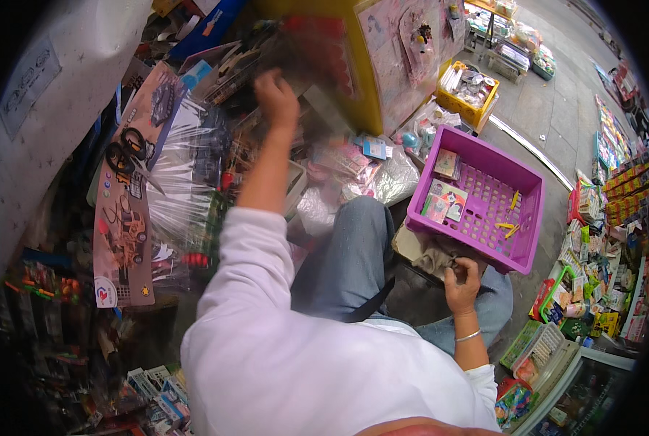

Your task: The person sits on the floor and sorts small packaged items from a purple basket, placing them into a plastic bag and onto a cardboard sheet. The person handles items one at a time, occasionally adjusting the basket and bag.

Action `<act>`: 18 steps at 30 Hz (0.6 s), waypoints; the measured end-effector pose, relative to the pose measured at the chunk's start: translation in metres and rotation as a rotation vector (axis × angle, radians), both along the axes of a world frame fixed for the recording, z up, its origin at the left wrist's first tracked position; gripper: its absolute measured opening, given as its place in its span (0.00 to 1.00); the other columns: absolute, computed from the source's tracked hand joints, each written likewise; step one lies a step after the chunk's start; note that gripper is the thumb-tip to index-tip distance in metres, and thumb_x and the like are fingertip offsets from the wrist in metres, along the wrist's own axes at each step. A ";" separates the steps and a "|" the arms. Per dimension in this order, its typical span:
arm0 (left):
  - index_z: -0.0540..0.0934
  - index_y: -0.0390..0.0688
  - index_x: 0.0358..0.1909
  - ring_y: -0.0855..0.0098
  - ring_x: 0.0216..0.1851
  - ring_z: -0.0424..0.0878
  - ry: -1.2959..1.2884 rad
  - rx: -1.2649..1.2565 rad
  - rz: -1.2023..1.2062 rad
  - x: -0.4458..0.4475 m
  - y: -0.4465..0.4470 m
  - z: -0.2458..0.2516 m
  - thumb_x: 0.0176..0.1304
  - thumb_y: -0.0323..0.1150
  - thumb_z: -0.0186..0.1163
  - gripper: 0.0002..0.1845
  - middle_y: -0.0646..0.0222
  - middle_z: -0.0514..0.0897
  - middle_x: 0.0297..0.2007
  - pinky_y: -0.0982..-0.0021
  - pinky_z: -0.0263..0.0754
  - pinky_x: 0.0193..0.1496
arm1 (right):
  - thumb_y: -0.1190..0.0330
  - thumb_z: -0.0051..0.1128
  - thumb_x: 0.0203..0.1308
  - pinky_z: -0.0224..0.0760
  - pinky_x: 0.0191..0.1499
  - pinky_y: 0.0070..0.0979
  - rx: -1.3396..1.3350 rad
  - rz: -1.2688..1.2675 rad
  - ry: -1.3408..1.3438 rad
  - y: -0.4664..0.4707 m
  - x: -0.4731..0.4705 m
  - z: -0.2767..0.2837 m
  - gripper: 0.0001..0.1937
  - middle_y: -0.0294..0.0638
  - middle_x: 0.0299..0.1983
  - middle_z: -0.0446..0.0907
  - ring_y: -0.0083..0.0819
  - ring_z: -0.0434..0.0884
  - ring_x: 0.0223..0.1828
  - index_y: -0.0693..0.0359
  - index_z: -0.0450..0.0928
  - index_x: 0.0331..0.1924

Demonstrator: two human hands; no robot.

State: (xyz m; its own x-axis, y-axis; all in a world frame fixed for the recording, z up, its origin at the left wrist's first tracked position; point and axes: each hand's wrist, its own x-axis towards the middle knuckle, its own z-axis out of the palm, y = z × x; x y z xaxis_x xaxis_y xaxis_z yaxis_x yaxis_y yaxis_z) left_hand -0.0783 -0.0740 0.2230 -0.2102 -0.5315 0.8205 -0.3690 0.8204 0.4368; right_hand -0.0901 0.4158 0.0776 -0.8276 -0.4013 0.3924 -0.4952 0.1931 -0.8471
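Observation:
My left hand [277, 99] is stretched out over crowded goods, near a wire basket [231, 73] of long thin items; blur hides whether its curled fingers hold anything. Beside my lap, my right hand [462, 286], with a bangle at the wrist, has thumb and forefinger bent at the edge of a crumpled grey cloth [434, 258]. Whether they pinch it is unclear. Just above the cloth stands a purple plastic basket [532, 218] with small picture cards [455, 200] and yellow pieces [513, 199] inside. Black-handled scissors [133, 155] lie on a printed toy package [122, 229] at the left.
Plastic-wrapped packages [395, 171] lie beyond my knee. A yellow crate [469, 111] of goods stands farther out, beside a yellow-edged panel [369, 76]. Packed stock fills the right side, near a green-rimmed basket [547, 313]. Small boxes [158, 387] sit at the lower left.

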 end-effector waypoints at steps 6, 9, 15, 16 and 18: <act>0.81 0.41 0.44 0.53 0.52 0.76 -0.728 0.016 0.588 0.024 -0.074 0.138 0.63 0.33 0.47 0.15 0.54 0.78 0.49 0.56 0.72 0.51 | 0.73 0.63 0.48 0.62 0.22 0.16 0.017 0.009 -0.139 0.004 -0.003 -0.017 0.08 0.33 0.21 0.72 0.17 0.68 0.18 0.62 0.76 0.32; 0.79 0.44 0.52 0.51 0.57 0.73 -0.915 0.276 0.752 0.034 -0.103 0.157 0.65 0.35 0.48 0.17 0.53 0.76 0.55 0.56 0.70 0.55 | 0.73 0.63 0.47 0.63 0.22 0.17 0.066 -0.003 -0.113 0.002 -0.004 -0.016 0.06 0.34 0.22 0.74 0.18 0.70 0.18 0.62 0.76 0.30; 0.79 0.47 0.52 0.55 0.57 0.74 -1.115 0.153 0.554 0.055 -0.182 0.157 0.60 0.36 0.52 0.18 0.56 0.76 0.56 0.56 0.70 0.56 | 0.73 0.64 0.46 0.66 0.24 0.21 0.110 -0.007 -0.105 0.000 -0.002 -0.004 0.06 0.36 0.22 0.76 0.23 0.73 0.20 0.61 0.77 0.29; 0.79 0.47 0.52 0.55 0.57 0.74 -1.126 0.124 0.544 0.053 -0.193 0.158 0.60 0.36 0.52 0.18 0.56 0.76 0.55 0.56 0.70 0.56 | 0.73 0.64 0.46 0.67 0.24 0.22 0.120 -0.008 -0.088 0.000 -0.003 -0.002 0.07 0.37 0.22 0.76 0.25 0.74 0.20 0.61 0.77 0.28; 0.79 0.47 0.52 0.55 0.57 0.74 -1.133 0.110 0.564 0.052 -0.211 0.164 0.60 0.36 0.52 0.18 0.56 0.76 0.55 0.56 0.70 0.55 | 0.72 0.65 0.45 0.70 0.26 0.24 0.160 -0.011 -0.051 0.001 -0.005 0.000 0.07 0.37 0.23 0.77 0.28 0.77 0.21 0.59 0.77 0.28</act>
